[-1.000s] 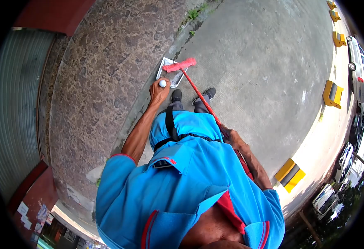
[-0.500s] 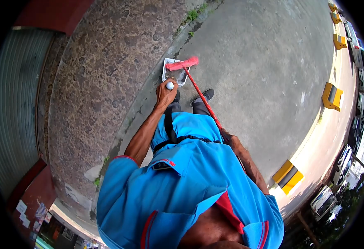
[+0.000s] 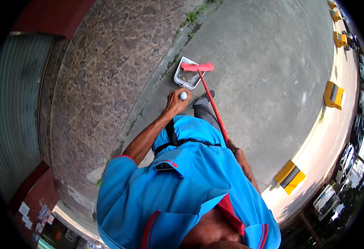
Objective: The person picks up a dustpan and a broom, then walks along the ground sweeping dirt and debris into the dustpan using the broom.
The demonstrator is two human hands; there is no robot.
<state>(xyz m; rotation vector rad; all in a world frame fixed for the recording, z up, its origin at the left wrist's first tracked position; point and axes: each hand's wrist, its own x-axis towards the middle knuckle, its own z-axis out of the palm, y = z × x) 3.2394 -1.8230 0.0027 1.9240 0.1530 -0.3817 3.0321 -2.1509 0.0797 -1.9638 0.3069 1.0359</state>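
One white dustpan [image 3: 188, 84] lies ahead of and below the fingers of your left hand [image 3: 176, 102], wrapped around its handle, the white knob [image 3: 183, 96] facing up between them. The fingers of your right hand [image 3: 237, 152], partly hidden beside your shirt [image 3: 182, 178], close on the stick of a red broom [image 3: 213, 103]. Ahead of your left fingers, the broom's head overlaps the dustpan, where bits of litter [image 3: 184, 78] show; whether they touch cannot be told.

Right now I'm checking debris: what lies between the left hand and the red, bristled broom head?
The head view shows a shallow white dustpan holding brown debris there.
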